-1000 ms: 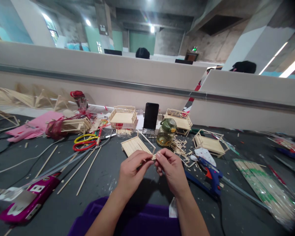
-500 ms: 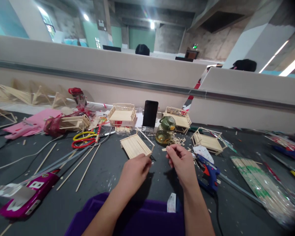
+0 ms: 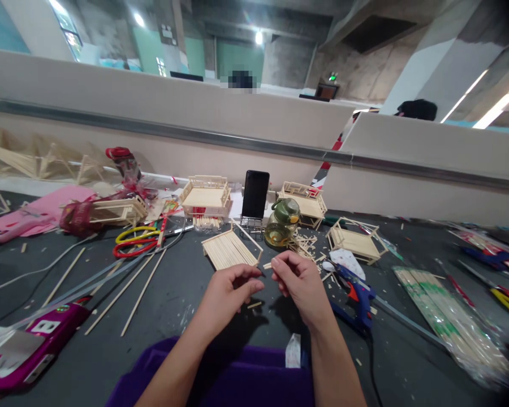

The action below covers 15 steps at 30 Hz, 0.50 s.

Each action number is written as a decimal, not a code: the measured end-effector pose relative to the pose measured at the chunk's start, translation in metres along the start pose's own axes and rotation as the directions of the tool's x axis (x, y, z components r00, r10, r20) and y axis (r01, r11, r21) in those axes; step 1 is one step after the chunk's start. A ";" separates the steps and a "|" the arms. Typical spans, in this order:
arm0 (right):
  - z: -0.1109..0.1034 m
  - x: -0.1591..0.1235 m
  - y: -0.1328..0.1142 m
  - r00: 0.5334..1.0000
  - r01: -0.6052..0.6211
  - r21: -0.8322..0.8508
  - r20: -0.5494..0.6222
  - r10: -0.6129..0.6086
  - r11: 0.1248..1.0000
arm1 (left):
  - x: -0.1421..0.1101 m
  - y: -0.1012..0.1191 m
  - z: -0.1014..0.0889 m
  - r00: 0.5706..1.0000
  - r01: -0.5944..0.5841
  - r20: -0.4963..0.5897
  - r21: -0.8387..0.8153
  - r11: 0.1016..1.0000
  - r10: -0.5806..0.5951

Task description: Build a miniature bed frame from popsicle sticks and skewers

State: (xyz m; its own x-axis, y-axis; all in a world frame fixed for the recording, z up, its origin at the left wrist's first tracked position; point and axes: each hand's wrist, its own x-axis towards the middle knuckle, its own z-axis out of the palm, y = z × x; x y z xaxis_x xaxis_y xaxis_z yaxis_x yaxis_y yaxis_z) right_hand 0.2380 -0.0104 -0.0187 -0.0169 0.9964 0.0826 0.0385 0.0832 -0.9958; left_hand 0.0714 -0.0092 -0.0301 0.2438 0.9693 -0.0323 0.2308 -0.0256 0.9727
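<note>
My right hand [image 3: 300,285] pinches a short wooden stick [image 3: 267,265] between thumb and fingertips, its end pointing left. Facing it, my left hand [image 3: 227,291] is open, thumb and forefinger apart with nothing between them. Another short stick piece [image 3: 254,305] shows just below the left fingers. Right behind the left hand is a small slatted wooden frame [image 3: 229,249], with a thin stick rising at its far corner. Loose stick offcuts [image 3: 304,246] are heaped beyond my right hand, beside a green bottle [image 3: 285,217].
A blue glue gun [image 3: 358,294] lies to the right, near bagged sticks [image 3: 445,316]. Small wooden models [image 3: 206,198] and a phone [image 3: 255,194] on a stand line the back. Leftward are red-handled scissors [image 3: 136,249], long sticks [image 3: 138,294] and a purple power strip [image 3: 38,342].
My left hand has opened its fingers, and a short stick piece now shows beneath them. My right hand, still pinching its stick, has moved slightly left. The whole view has shifted a little.
</note>
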 end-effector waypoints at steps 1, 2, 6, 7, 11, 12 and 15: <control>0.001 -0.001 -0.001 1.000 0.002 -0.002 0.021 -0.002 1.000 | -0.001 0.003 -0.002 0.999 0.038 0.014 -0.107 0.994 -0.037; 0.001 -0.001 -0.002 0.999 0.004 -0.006 0.042 -0.004 1.000 | -0.001 0.005 -0.004 0.998 0.057 0.023 -0.185 0.981 -0.054; 0.005 -0.001 -0.002 0.995 0.024 -0.025 0.096 -0.022 0.999 | -0.003 0.009 -0.003 0.999 0.035 -0.006 -0.285 0.958 -0.038; 0.006 -0.001 -0.002 0.994 0.033 -0.028 0.101 -0.030 0.999 | -0.003 0.009 -0.002 0.999 0.032 -0.019 -0.278 0.960 -0.039; 0.010 -0.002 0.000 0.994 -0.008 0.037 0.105 0.004 0.999 | -0.003 0.009 -0.001 0.996 0.026 -0.073 -0.305 0.952 -0.051; 0.011 -0.002 0.000 0.994 -0.035 0.080 0.103 0.027 0.996 | -0.003 0.008 -0.002 0.995 0.028 -0.079 -0.340 0.940 -0.059; 0.014 -0.002 -0.001 0.995 -0.073 0.184 0.080 0.059 0.980 | -0.002 0.007 -0.003 0.993 0.039 -0.086 -0.452 0.891 -0.087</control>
State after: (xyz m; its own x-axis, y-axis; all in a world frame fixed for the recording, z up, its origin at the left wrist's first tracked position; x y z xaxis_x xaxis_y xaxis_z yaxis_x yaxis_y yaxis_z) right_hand 0.2243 -0.0128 -0.0182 -0.0949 0.9953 0.0201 -0.1451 0.0062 -0.9894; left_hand 0.0699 -0.0104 -0.0230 0.1412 0.9852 -0.0971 -0.2108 0.1257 0.9694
